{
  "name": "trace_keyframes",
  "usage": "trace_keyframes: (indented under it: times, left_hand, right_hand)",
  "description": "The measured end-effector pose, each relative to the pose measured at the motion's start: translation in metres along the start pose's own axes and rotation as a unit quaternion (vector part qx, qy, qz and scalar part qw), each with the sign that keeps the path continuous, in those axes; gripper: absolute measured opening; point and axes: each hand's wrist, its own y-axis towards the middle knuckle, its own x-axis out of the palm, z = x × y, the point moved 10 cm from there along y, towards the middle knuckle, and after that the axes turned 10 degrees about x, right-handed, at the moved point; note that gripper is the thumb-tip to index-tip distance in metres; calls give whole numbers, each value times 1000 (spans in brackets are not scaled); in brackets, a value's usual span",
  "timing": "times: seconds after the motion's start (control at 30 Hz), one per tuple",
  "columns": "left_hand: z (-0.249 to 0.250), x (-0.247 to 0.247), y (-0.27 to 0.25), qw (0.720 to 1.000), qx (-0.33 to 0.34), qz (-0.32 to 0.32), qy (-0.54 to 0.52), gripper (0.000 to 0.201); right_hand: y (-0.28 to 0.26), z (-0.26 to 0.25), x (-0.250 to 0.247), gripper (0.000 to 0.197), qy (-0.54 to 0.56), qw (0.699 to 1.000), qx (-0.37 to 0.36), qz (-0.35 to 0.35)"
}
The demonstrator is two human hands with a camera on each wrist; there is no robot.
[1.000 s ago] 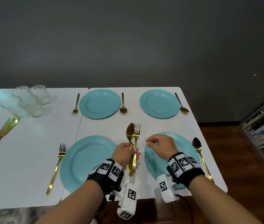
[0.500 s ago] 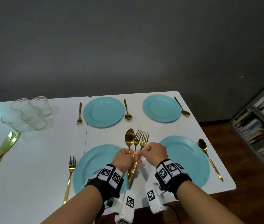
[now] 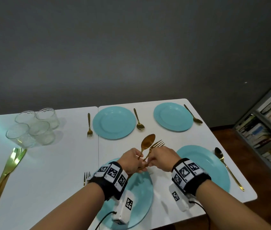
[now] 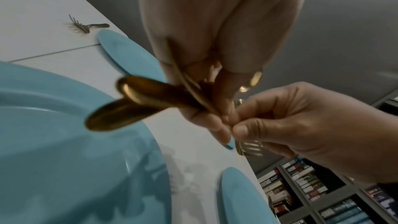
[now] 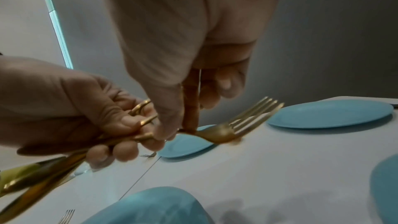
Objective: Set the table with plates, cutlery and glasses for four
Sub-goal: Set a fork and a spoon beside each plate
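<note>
Both arms reach forward, side by side, and the two hands meet in the middle, up off the worktop. Each wrist wears a black band with black-and-white square tags and a small white box under it. The left hand (image 3: 132,161) is curled in a fist, thumb on top, with gold handles held in its grip. The right hand (image 3: 161,159) is knuckles up, and its thumb and first finger pinch a fork (image 3: 154,146) by the neck, just behind the prongs. The other right fingers (image 5: 224,83) are bent and tucked in. The fingertips of the two hands touch.
</note>
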Motion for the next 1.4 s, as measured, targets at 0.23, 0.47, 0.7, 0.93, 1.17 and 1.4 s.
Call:
trace_keyframes:
  times: [0.23, 0.47, 0.7, 0.93, 1.17, 1.4]
  left_hand:
    - [16, -73, 48, 986, 10, 158, -53, 23]
    - [46, -122, 101, 971, 16, 226, -74, 24]
    - [52, -133, 129, 967, 15, 240, -83, 24]
    - [40, -144, 132, 957, 11, 263, -120, 19]
    - [36, -148, 136, 954, 10, 268, -132, 14]
    - [32, -149, 136, 953, 7, 270, -136, 18]
  right_hand:
    - [57, 52, -10, 16, 46, 993, 97, -38]
    - [158, 118, -28, 28, 38, 973, 226, -36]
    - [226, 130, -11, 33, 26, 955, 289, -66]
    - [252, 139, -12, 18, 123, 933, 337, 7]
    - [264, 126, -26, 14, 143, 933, 325, 60]
    - [275, 122, -36, 18, 119, 940, 312, 69]
